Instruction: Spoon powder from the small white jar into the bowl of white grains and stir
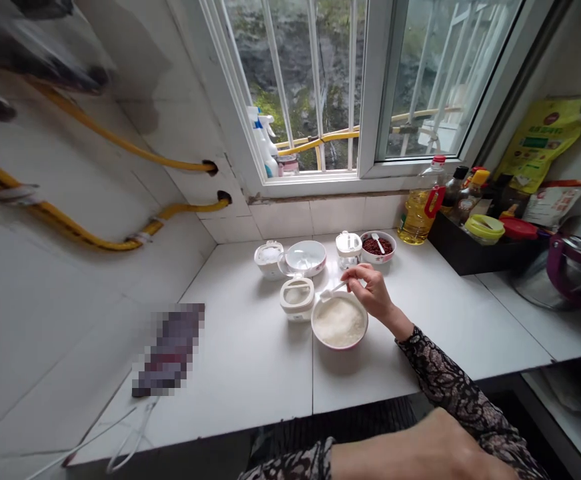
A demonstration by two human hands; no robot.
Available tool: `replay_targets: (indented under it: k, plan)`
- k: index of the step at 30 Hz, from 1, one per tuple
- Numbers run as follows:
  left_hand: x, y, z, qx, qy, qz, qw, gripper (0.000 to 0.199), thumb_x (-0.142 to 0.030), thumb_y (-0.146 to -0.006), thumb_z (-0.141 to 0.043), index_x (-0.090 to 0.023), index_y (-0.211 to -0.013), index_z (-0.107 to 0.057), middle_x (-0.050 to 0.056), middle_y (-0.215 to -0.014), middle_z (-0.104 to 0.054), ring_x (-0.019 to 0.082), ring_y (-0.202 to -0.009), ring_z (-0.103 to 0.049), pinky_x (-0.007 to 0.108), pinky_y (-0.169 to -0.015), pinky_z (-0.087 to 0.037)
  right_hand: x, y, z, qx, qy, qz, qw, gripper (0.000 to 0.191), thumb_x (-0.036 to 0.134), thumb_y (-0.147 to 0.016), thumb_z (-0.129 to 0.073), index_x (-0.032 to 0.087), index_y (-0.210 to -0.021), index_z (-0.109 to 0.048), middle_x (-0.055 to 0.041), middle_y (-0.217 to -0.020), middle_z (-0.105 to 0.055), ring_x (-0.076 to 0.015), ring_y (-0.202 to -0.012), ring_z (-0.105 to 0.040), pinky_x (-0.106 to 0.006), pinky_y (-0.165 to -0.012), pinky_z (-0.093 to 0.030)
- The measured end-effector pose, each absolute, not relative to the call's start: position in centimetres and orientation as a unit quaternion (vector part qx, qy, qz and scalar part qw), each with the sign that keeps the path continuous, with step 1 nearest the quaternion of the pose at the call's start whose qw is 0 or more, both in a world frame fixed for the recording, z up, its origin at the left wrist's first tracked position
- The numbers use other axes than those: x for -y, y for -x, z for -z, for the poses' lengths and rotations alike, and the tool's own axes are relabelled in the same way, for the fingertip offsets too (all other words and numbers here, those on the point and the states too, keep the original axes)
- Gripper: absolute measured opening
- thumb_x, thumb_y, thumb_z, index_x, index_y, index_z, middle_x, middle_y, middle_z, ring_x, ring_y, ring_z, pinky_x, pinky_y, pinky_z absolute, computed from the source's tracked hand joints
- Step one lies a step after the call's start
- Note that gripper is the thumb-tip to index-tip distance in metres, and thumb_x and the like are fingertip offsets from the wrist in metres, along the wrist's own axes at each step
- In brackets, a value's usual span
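Note:
My right hand (pixel 369 291) pinches the handle of a small white spoon (pixel 331 291), whose head is at the back left rim of a bowl of pale, grainy food (pixel 340 322). Left of this bowl stands a square jar with a pale lid and something white inside (pixel 297 299). Behind them are a lidded white jar (pixel 269 260), a white bowl (pixel 306 258), another small jar (pixel 349 249) and a bowl of dark red bits (pixel 377 247) with a white spoon in it. My left hand (pixel 420 450) crosses the bottom edge, near the camera, its fingers hidden.
An oil bottle (pixel 418 207) and a black box (pixel 457 243) of seasonings stand at the back right, with a metal pot (pixel 570 267) beyond. A blurred dark object (pixel 170 350) and a white cable lie at the left. The counter's front edge runs below the bowl.

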State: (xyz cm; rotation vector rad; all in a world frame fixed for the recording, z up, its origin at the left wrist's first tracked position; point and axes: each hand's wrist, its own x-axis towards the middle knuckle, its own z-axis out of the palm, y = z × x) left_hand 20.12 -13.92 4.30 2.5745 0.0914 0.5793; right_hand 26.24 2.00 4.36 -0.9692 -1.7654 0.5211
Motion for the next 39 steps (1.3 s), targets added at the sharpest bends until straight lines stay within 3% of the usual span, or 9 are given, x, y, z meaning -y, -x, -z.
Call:
replay_targets:
  k: [2, 4, 6, 8, 10, 15, 21, 28, 39]
  plan:
    - [13.6, -19.1, -2.4, -0.062, -0.944, -0.224, 0.235, 0.038, -0.034, -0.106, -0.045, -0.019, -0.076, -0.063, -0.004, -0.057, -0.061, 0.01, -0.052, -0.058, 0.021, -0.05, -0.044, -2.0, -26.4, -4.5, 0.731, 0.401, -0.222, 0.506, 0.02, 0.016, -0.081, -0.052, 0.023, -0.074, -0.07, -0.0031, -0.068, -0.07, -0.0226, -0.078, -0.062, -0.039, -0.084, -0.049]
    - [14.0, -18.3, 0.1, -0.098, -0.953, -0.211, 0.195, 0.015, -0.024, -0.102, -0.052, -0.015, -0.102, -0.065, -0.005, -0.053, -0.058, 0.013, -0.046, -0.055, 0.025, -0.043, -0.037, -2.1, -26.6, -4.7, 0.735, 0.4, -0.225, 0.5, 0.021, 0.016, -0.08, -0.052, 0.023, -0.074, -0.07, -0.0027, -0.066, -0.068, -0.0225, -0.077, -0.062, -0.038, -0.083, -0.049]
    - [14.6, -17.4, 2.5, -0.119, -0.963, -0.18, 0.159, 0.053, -0.01, -0.093, -0.053, -0.011, -0.144, -0.041, -0.004, -0.065, -0.066, 0.016, -0.047, -0.056, 0.028, -0.041, -0.037, -2.2, -26.9, -4.8, 0.744, 0.4, -0.222, 0.487, 0.021, 0.015, -0.079, -0.051, 0.023, -0.073, -0.07, -0.0023, -0.064, -0.067, -0.0225, -0.077, -0.061, -0.038, -0.082, -0.049]
    - [15.0, -16.4, 3.9, -0.155, -0.962, -0.17, 0.148, 0.079, -0.01, -0.087, -0.056, -0.01, -0.156, -0.018, 0.005, -0.09, -0.072, 0.018, -0.055, -0.062, 0.028, -0.042, -0.041, -2.2, -27.1, -4.9, 0.762, 0.394, -0.205, 0.471, 0.021, 0.015, -0.078, -0.052, 0.024, -0.071, -0.069, -0.0023, -0.065, -0.068, -0.0226, -0.077, -0.062, -0.038, -0.082, -0.048]
    - [15.0, -15.2, 4.0, -0.184, -0.96, -0.153, 0.147, 0.084, -0.009, -0.084, -0.058, -0.015, -0.157, -0.018, 0.009, -0.104, -0.071, 0.019, -0.062, -0.066, 0.027, -0.047, -0.048, -2.3, -27.4, -4.9, 0.786, 0.378, -0.174, 0.458, 0.021, 0.014, -0.077, -0.052, 0.024, -0.07, -0.068, -0.0022, -0.067, -0.069, -0.0219, -0.074, -0.061, -0.039, -0.085, -0.047]
    - [14.4, -11.2, 2.0, -0.197, -0.903, -0.317, 0.211, 0.052, -0.002, -0.09, -0.044, -0.019, -0.139, -0.046, 0.01, -0.115, -0.071, 0.017, -0.093, -0.071, 0.023, -0.078, -0.058, -2.3, -27.2, -4.3, 0.838, 0.338, -0.121, 0.412, 0.02, 0.011, -0.077, -0.051, 0.023, -0.071, -0.065, 0.0023, -0.06, -0.064, -0.0156, -0.055, -0.05, -0.041, -0.093, -0.043]
    - [12.8, -7.5, 2.4, -0.399, -0.774, -0.49, 0.046, 0.042, 0.002, -0.091, -0.046, -0.02, -0.124, -0.06, 0.012, -0.116, -0.067, 0.019, -0.104, -0.068, 0.028, -0.087, -0.059, -2.1, -26.2, -3.6, 0.822, 0.354, -0.203, 0.397, 0.021, 0.012, -0.077, -0.049, 0.023, -0.068, -0.066, -0.0001, -0.059, -0.064, -0.0184, -0.064, -0.056, -0.038, -0.085, -0.044]
    - [11.4, -7.6, 2.8, -0.469, -0.741, -0.48, 0.009, 0.042, -0.004, -0.095, -0.047, -0.019, -0.133, -0.055, 0.015, -0.137, -0.051, 0.021, -0.114, -0.064, 0.035, -0.094, -0.059, -3.0, -26.8, -3.9, 0.647, 0.431, -0.447, 0.443, 0.016, 0.022, -0.067, -0.052, 0.02, -0.062, -0.066, 0.0025, -0.049, -0.055, -0.0135, -0.049, -0.048, -0.027, -0.053, -0.038]
    - [12.3, -8.2, 3.6, -0.501, -0.735, -0.453, 0.065, 0.048, -0.008, -0.097, -0.046, -0.018, -0.144, -0.043, 0.017, -0.145, -0.048, 0.025, -0.138, -0.049, 0.039, -0.107, -0.053, -3.6, -27.0, -3.9, 0.539, 0.448, -0.553, 0.451, 0.012, 0.024, -0.06, -0.057, 0.018, -0.057, -0.067, 0.0017, -0.045, -0.053, -0.0122, -0.047, -0.045, -0.028, -0.053, -0.037]
